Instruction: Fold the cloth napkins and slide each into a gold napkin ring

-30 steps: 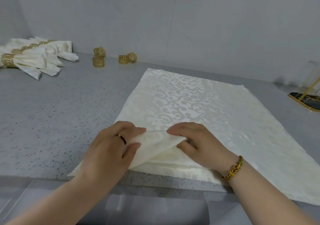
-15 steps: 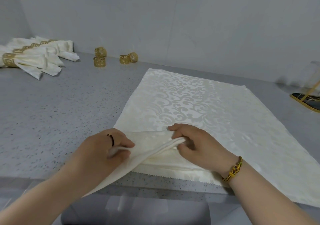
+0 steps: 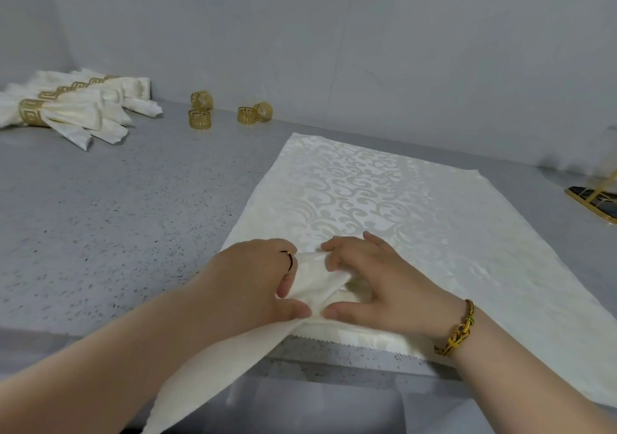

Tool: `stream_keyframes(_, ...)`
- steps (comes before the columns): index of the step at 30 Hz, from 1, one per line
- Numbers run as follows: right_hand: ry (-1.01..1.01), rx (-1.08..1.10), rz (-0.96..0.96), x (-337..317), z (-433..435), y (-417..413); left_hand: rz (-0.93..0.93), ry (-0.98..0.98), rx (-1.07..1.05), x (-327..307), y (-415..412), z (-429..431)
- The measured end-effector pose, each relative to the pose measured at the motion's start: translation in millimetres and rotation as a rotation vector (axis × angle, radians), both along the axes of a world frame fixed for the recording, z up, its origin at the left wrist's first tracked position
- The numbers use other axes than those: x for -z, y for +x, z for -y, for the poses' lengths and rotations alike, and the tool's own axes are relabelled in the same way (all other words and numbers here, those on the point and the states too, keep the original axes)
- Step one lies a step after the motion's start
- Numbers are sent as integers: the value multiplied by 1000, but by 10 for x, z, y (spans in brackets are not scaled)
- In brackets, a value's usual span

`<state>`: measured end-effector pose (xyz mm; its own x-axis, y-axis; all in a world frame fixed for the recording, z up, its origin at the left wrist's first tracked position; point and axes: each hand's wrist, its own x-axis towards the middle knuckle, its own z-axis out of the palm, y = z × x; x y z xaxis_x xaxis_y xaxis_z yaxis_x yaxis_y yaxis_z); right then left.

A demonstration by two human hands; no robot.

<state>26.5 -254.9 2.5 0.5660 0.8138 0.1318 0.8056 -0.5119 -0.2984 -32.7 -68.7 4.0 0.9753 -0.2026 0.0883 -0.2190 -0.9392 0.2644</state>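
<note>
A cream damask cloth napkin (image 3: 384,196) lies spread on the grey speckled counter (image 3: 117,216). Its near left corner is gathered into pleats at the counter's front edge, and a tail of it hangs down over the edge. My left hand (image 3: 257,283) pinches the gathered fold from the left. My right hand (image 3: 377,286) grips the same fold from the right, fingers partly spread over it. Several loose gold napkin rings (image 3: 199,119) stand at the back near the wall, another pair (image 3: 255,113) just right of them.
Several folded napkins in gold rings (image 3: 66,106) lie in a pile at the far left. A gold-framed stand (image 3: 597,199) sits at the right edge. The grey wall closes the back of the counter.
Both hands have drawn together on the gathered corner. The left hand pulled the fold back toward the right hand, and the napkin's tail hangs lower over the counter edge.
</note>
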Motion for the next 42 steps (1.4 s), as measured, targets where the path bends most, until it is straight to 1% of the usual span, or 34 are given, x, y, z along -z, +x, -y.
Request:
stream_keyframes(2,54,-34,-49,21,-9,-5,-12,-40,6,33,43,-53)
stream_keyframes(4,68,-67,-20,35,-15,12,-16,-56,22,50,76,-82)
stream_keyframes(10,90,-116,346,80,-101,34,-80,-137,61,28,162,-188)
stream_keyframes(12,93,-126,383,56,-165,49,-113,-152,76,-14,195,-219)
stream_keyframes(15,135,-101,320,20,-246,82,-150,-147,85,-109,217,-236)
stream_keyframes(17,146,-65,299,31,-275,86,-148,-100,57,-134,214,-196)
stream_keyframes(20,155,-31,292,96,-281,72,-56,63,33,-82,189,-48)
stream_keyframes(22,147,-41,278,115,-244,75,-15,109,43,-29,175,30)
stream_keyframes(24,108,-40,141,90,-173,79,0,100,61,-4,195,28)
stream_keyframes(26,76,-50,75,54,-107,92,2,90,77,-6,216,-31)
stream_keyframes(28,42,-59,88,57,-96,61,-8,73,80,-9,246,-68)
stream_keyframes(30,61,-55,172,80,-116,82,-8,46,78,-18,275,-85)
stream_keyframes(32,60,-23,154,30,-192,116,3,27,61,-17,310,-114)
stream_keyframes(33,63,4,81,18,-212,131,11,26,55,-17,324,-120)
stream_keyframes(35,102,74,-130,11,-231,170,43,44,43,-19,322,-108)
stream_keyframes(36,135,100,-209,1,-248,167,66,53,37,-15,306,-94)
stream_keyframes(37,172,129,-242,-3,-269,162,98,42,24,-5,290,-84)
stream_keyframes(39,209,185,-245,21,-291,150,154,49,8,26,269,-63)
stream_keyframes(42,228,223,-151,87,-304,124,173,236,5,36,287,30)
